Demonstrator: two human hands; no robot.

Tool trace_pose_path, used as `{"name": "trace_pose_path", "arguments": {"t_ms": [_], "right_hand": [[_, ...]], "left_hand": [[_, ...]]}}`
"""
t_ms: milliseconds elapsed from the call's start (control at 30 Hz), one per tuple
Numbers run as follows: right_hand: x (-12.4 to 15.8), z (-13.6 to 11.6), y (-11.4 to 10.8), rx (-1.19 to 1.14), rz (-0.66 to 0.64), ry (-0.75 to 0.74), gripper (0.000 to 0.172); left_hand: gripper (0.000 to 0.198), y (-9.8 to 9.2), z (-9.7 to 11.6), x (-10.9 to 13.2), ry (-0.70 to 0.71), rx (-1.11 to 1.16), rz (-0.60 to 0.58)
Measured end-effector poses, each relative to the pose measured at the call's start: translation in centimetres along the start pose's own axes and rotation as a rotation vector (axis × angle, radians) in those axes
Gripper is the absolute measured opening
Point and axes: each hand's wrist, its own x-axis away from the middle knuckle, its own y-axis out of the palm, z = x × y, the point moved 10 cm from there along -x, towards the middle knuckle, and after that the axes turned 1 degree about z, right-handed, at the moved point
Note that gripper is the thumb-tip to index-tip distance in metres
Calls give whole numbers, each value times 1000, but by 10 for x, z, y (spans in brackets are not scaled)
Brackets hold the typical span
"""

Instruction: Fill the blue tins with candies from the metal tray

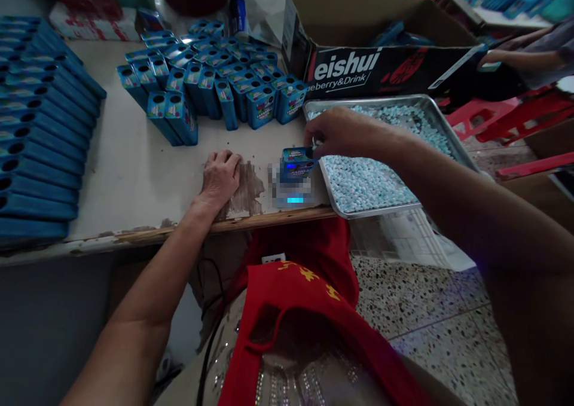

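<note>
My left hand [221, 176] rests on the worn tabletop near its front edge, fingers loosely bent and holding nothing. A small blue candy box [296, 165] stands on a digital scale [295, 199] with a lit blue display; that area is partly blurred. Over the box's right end, my right hand [329, 132] has its fingers pinched together, with pale bits like candies showing at the fingertips. Just right of the scale lies a metal tray [335, 205] holding small white and light-blue candies [365, 182]. My right forearm hides part of the tray.
Many blue boxes [262, 104] with round holes on top stand behind the scale. More boxes [40, 182] are stacked in rows at left. A black cardboard carton [385, 71] sits behind the tray. Another person's arm [524, 58] and red stools [484, 116] are at right.
</note>
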Motion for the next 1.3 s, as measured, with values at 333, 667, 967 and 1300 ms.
{"name": "trace_pose_path", "arguments": {"t_ms": [333, 667, 967, 1300], "right_hand": [[16, -6, -15, -149, -77, 166, 11], [108, 138, 40, -126, 14, 439, 6], [125, 125, 36, -464, 478, 324, 20], [47, 18, 13, -377, 315, 113, 17]], "left_hand": [[49, -7, 28, 6, 111, 149, -62], [131, 46, 98, 17, 188, 221, -343], [129, 40, 87, 17, 142, 209, -286], [132, 42, 90, 12, 140, 225, -287]]}}
